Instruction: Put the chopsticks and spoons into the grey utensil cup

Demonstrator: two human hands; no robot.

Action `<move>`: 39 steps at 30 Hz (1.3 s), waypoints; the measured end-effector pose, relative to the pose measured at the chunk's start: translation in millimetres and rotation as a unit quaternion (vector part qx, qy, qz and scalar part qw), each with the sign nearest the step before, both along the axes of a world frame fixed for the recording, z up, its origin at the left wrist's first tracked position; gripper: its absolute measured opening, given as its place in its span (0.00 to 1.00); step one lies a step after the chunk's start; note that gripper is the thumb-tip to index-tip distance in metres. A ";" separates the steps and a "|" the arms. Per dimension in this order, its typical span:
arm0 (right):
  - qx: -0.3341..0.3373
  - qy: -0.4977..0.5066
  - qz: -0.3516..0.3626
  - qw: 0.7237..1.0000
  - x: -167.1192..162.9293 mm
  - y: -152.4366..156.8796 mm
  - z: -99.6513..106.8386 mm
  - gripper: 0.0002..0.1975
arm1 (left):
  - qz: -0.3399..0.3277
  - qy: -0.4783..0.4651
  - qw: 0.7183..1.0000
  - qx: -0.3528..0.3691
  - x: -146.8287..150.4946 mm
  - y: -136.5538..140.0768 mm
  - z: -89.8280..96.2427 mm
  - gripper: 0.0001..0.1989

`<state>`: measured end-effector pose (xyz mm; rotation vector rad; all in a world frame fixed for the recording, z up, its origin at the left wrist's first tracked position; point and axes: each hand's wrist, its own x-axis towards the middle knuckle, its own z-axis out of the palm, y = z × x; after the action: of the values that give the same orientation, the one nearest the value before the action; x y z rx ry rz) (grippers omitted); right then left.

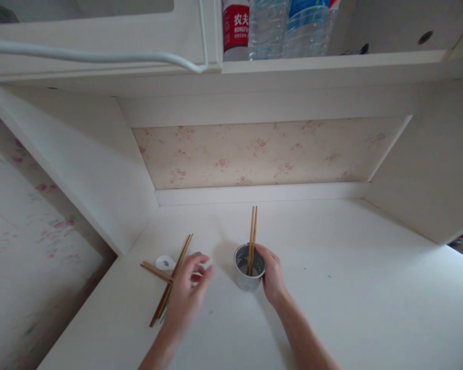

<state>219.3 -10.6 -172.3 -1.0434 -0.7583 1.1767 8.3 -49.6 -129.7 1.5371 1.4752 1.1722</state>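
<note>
My right hand [271, 272] is wrapped around the right side of a grey utensil cup [248, 283] that stands on the white desk. Two wooden chopsticks [253, 231] stand upright inside the cup, leaning on its far rim. To the left, my left hand [193, 282] hovers with curled fingers apart, slightly blurred, and nothing shows in it. Close beside it lie several loose chopsticks [154, 271], crossing one another. A white spoon [164, 262] with a blue mark rests among them. Part of a greyish item behind my left fingers is hidden.
The white desktop [332, 308] runs between side panels. Above hangs a shelf with plastic water bottles [268, 28]. A cabinet door [100, 36] with a pale cable [100, 55] is at upper left. Floral wallpaper [254, 156] covers the back.
</note>
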 end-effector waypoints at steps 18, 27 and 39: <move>0.007 -0.003 0.008 1.000 -0.1 0.4 -1.7 0.17 | -0.002 0.460 0.860 -0.221 -116.8 53.7 -24.6 0.34; 0.009 0.002 0.009 1.000 0.8 2.7 -4.8 0.14 | -0.028 0.446 0.865 -0.230 -135.9 54.5 -38.2 0.27; 0.010 0.009 0.012 1.000 -0.3 1.4 -1.1 0.15 | -0.030 0.422 0.879 -0.220 -133.9 52.7 -37.5 0.23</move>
<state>219.0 -9.2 -173.4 -1.0088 -0.7696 1.1960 -125.7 3.1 -167.2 1.8151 2.0249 0.0312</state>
